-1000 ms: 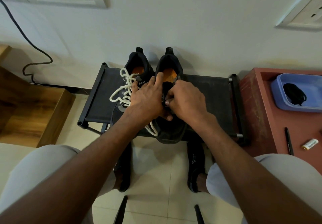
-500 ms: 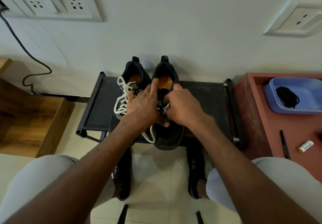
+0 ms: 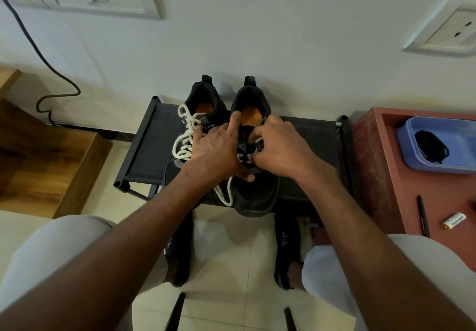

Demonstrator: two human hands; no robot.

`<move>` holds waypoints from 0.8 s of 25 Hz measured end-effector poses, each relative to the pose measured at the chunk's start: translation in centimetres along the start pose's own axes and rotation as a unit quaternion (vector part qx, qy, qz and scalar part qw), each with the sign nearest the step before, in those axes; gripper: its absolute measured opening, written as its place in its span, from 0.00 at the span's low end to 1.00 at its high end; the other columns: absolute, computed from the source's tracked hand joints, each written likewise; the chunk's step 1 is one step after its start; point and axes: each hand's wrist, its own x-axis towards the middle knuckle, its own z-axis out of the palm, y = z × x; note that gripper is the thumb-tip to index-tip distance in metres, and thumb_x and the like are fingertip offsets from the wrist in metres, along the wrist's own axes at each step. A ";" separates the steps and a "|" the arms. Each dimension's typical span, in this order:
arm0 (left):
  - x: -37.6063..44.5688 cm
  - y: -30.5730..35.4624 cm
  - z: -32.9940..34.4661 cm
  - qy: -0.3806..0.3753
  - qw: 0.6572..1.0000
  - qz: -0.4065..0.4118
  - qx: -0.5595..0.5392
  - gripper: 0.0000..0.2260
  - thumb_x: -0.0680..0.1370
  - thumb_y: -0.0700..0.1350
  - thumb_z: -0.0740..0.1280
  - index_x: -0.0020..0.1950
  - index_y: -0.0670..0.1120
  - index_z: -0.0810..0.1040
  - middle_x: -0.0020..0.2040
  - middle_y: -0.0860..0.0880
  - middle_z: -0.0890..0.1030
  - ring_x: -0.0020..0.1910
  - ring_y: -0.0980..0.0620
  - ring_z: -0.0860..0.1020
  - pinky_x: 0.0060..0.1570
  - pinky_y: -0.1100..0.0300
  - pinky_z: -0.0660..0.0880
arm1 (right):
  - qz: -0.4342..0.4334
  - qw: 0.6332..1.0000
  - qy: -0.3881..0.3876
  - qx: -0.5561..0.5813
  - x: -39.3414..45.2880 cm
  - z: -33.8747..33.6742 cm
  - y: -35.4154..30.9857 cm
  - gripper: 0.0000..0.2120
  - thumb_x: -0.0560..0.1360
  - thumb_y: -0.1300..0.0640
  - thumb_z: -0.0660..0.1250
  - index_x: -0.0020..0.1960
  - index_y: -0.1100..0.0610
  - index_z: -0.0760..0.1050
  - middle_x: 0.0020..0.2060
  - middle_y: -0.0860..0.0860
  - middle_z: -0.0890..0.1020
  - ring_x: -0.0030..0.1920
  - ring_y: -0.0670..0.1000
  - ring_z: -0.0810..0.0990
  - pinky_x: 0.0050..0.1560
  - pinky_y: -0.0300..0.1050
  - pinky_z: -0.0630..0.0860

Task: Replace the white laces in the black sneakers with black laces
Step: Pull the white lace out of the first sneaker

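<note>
While your left hand (image 3: pixel 216 150) is still steadying the right sneaker (image 3: pixel 253 176) on the rack (image 3: pixel 309 135), your right fingers (image 3: pixel 257 135) are now pinching its white lace (image 3: pixel 258 140), pulling another eyelet loose

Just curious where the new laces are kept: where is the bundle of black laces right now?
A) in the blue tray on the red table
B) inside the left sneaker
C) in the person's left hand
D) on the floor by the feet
A: the black laces lie coiled in the blue tray on the red table, away from both hands.
</note>
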 end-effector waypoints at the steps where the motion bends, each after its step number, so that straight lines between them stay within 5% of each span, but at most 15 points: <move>1: 0.0 0.0 0.1 0.000 1.000 -0.002 -0.003 0.62 0.61 0.62 0.83 0.81 0.50 0.46 0.69 0.47 0.77 0.73 0.42 0.73 0.79 0.35 0.50 | -0.004 1.000 0.022 -0.014 -0.1 0.0 0.1 0.17 0.77 0.50 0.74 0.65 0.46 0.81 0.63 0.51 0.72 0.62 0.55 0.74 0.58 0.56 0.79; 6: 0.3 0.0 0.4 0.003 1.000 0.003 -0.014 0.64 0.61 0.61 0.84 0.82 0.50 0.44 0.70 0.48 0.76 0.74 0.44 0.71 0.78 0.33 0.46 | 0.005 0.999 0.014 -0.038 -0.4 1.5 -0.3 0.13 0.81 0.50 0.70 0.64 0.47 0.82 0.61 0.52 0.72 0.57 0.55 0.76 0.55 0.54 0.80; 12: 0.7 -0.6 0.2 0.001 0.997 0.024 -0.070 0.68 0.58 0.63 0.84 0.82 0.52 0.38 0.76 0.47 0.70 0.77 0.44 0.68 0.78 0.32 0.47 | 0.037 0.991 0.062 0.114 -0.2 2.1 -0.8 0.05 0.80 0.49 0.72 0.51 0.48 0.86 0.55 0.49 0.75 0.42 0.46 0.78 0.36 0.35 0.67; 16: 0.4 -0.6 0.4 0.018 1.000 0.009 -0.023 0.65 0.57 0.66 0.83 0.80 0.52 0.45 0.70 0.48 0.75 0.73 0.43 0.72 0.78 0.36 0.52 | 0.056 0.984 0.092 0.139 -0.1 1.6 -1.3 0.04 0.78 0.50 0.74 0.47 0.46 0.88 0.47 0.46 0.85 0.39 0.46 0.83 0.37 0.41 0.79; 20: 0.2 -0.4 0.0 0.007 1.000 -0.003 -0.012 0.63 0.58 0.67 0.82 0.80 0.52 0.46 0.70 0.49 0.75 0.73 0.42 0.72 0.77 0.35 0.49 | 0.166 0.884 0.306 0.310 -0.3 -2.8 0.1 0.08 0.75 0.58 0.70 0.44 0.51 0.88 0.43 0.49 0.87 0.43 0.49 0.85 0.40 0.45 0.81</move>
